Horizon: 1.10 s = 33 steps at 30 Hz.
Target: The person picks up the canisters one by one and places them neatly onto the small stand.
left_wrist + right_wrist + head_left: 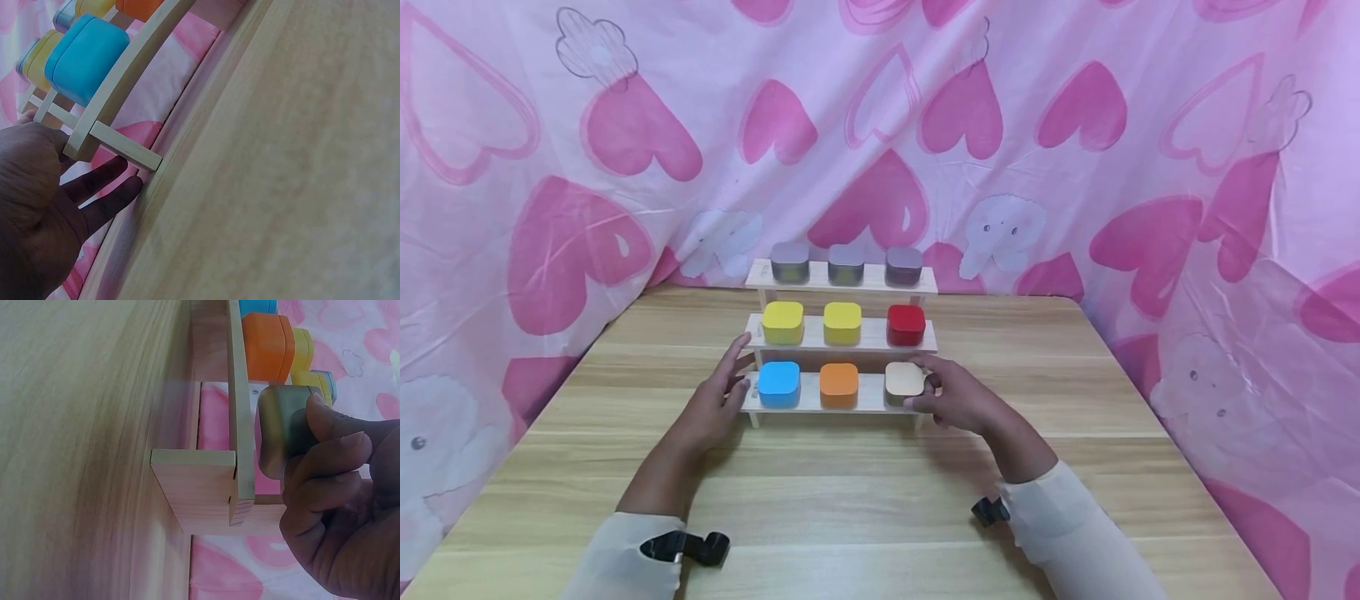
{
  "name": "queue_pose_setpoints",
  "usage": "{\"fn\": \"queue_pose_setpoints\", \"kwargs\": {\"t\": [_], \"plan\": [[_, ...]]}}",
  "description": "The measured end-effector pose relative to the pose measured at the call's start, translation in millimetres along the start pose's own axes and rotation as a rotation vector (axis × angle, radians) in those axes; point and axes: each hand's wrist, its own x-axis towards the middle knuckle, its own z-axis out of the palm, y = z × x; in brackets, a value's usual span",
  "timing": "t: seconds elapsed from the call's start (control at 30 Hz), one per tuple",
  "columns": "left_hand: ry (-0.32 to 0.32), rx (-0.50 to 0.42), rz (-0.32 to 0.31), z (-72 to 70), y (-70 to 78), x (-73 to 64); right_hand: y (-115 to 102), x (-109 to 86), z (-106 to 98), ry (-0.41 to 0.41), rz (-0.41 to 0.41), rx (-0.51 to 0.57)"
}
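A three-tier wooden stand (872,400) bears small rounded square boxes. On the lowest tier are a blue box (778,385), an orange box (838,386) and a beige-topped box (903,382). My right hand (958,396) pinches the beige-topped box at the tier's right end; its thumb lies against the lid side in the right wrist view. My left hand (711,408) is at the stand's left end, fingers spread and fairly straight. In the left wrist view, two fingertips (132,185) reach past the stand's front leg (127,147).
Two yellow boxes (782,323) and a red box (906,325) fill the middle tier. Three grey boxes (846,265) stand on the top tier. The wooden table (850,517) extends toward me, and a pink heart-patterned cloth (865,100) hangs behind.
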Motion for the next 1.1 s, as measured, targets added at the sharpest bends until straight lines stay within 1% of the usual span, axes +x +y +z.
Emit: {"fn": "queue_pose_setpoints", "kwargs": {"t": [0.3, 0.53, 0.83, 1.1], "plan": [[0.003, 0.007, -0.004, 0.3, -2.7, -0.6, 2.1, 4.2, 3.8, 0.0, 0.04, -0.014], [0.0, 0.007, -0.01, 0.6, -0.5, -0.5, 2.8, 4.8, 5.3, -0.007, 0.035, -0.014], [0.003, 0.005, 0.016, 0.5, 0.4, 0.4, 4.4, 4.2, 5.1, -0.015, 0.054, 0.005], [0.006, 0.002, 0.007, 0.8, -0.1, 0.0, 4.7, 4.8, 5.2, -0.015, 0.066, 0.006]]}}
